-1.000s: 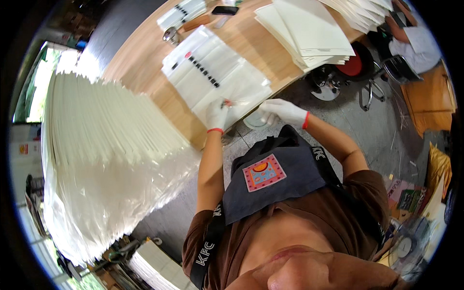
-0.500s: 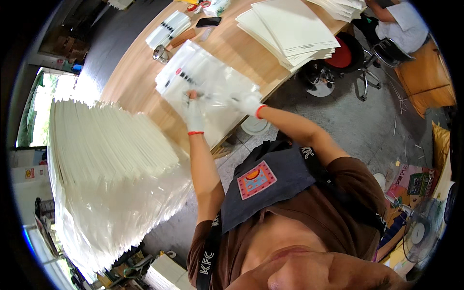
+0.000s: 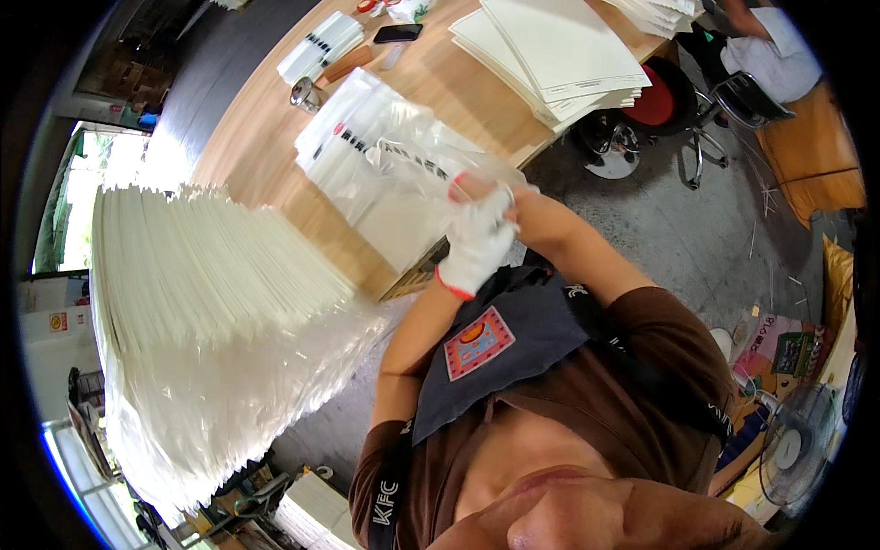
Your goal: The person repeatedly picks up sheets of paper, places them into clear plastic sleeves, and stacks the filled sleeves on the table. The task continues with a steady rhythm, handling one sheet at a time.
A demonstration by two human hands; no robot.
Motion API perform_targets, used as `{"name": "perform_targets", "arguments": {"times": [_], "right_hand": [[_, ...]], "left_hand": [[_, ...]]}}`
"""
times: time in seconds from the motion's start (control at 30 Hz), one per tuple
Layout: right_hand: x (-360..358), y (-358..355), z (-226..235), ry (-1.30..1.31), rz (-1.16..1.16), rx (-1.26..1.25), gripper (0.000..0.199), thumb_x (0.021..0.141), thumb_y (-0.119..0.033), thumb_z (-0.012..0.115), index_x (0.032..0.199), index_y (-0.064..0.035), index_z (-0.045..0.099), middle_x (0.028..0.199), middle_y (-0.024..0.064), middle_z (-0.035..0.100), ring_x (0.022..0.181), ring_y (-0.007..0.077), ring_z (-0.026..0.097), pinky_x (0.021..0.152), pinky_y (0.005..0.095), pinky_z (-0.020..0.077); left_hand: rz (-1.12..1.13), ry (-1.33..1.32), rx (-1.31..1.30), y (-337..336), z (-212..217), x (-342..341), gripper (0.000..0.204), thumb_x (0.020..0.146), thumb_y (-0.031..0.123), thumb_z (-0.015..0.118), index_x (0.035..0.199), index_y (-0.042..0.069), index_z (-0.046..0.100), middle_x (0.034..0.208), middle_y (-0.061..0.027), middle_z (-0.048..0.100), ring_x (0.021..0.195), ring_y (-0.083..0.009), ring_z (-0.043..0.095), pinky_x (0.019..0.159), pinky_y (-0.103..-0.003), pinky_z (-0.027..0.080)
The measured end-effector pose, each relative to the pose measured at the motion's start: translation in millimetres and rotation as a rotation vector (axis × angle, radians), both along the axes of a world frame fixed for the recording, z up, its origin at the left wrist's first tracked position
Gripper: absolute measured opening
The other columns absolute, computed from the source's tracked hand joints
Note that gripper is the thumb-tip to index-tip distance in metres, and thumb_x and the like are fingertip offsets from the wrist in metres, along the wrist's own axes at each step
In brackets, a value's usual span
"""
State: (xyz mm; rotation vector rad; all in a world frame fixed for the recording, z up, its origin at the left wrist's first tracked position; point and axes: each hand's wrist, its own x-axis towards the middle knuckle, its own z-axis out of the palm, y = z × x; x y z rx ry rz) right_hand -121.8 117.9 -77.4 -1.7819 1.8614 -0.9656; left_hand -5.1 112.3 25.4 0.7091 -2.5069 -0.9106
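My left hand [image 3: 478,240], in a white glove with a red cuff, is drawn in near the table edge with its fingers curled on the clear plastic bag [image 3: 403,151]. The bag is lifted and crumpled, with dark print across it. My right hand [image 3: 469,188] is close beside the left, blurred and partly covered by film and the left glove, so its fingers cannot be made out. Beneath the raised film lies a stack of printed plastic bags [image 3: 332,151] on the wooden table [image 3: 247,151].
A tall stack of white sheets [image 3: 211,266], wrapped in plastic, stands at my left. White sheets [image 3: 559,55] lie at the table's right. A metal cup [image 3: 306,94], phone [image 3: 398,34] and bundle of bags [image 3: 321,48] sit farther back. Stools [image 3: 655,96] and a seated person [image 3: 775,55] are right.
My left hand has moved right and toward me, off the bag stack to beside my right hand. The top bag's film has been lifted and bunched toward the right.
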Motion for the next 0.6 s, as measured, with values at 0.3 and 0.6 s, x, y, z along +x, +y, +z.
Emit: {"name": "perform_targets", "arguments": {"times": [0.3, 0.6], "right_hand": [[-70, -29, -2, -0.036, 0.194, 0.016, 0.028, 0.083, -0.029, 0.055, 0.103, -0.0103, 0.061, 0.1, 0.0119, 0.064, 0.093, 0.0291, 0.059, 0.084, 0.0382, 0.0463], [-249, -10, 27, 0.665, -0.084, 0.037, 0.047, 0.079, -0.038, 0.06, 0.122, -0.0215, 0.053, 0.121, 0.0053, 0.055, 0.113, 0.0267, 0.051, 0.095, 0.0419, 0.0411]], "left_hand": [[0.215, 0.197, 0.122, -78, -112, 25, 0.022, 0.092, 0.013, 0.05, 0.112, 0.007, 0.058, 0.104, -0.0086, 0.062, 0.093, -0.0209, 0.059, 0.084, -0.035, 0.045], [0.192, 0.122, 0.56, -96, -80, -10, 0.023, 0.095, 0.013, 0.046, 0.114, 0.003, 0.054, 0.102, -0.0067, 0.06, 0.081, -0.0111, 0.056, 0.068, -0.024, 0.048]]}}
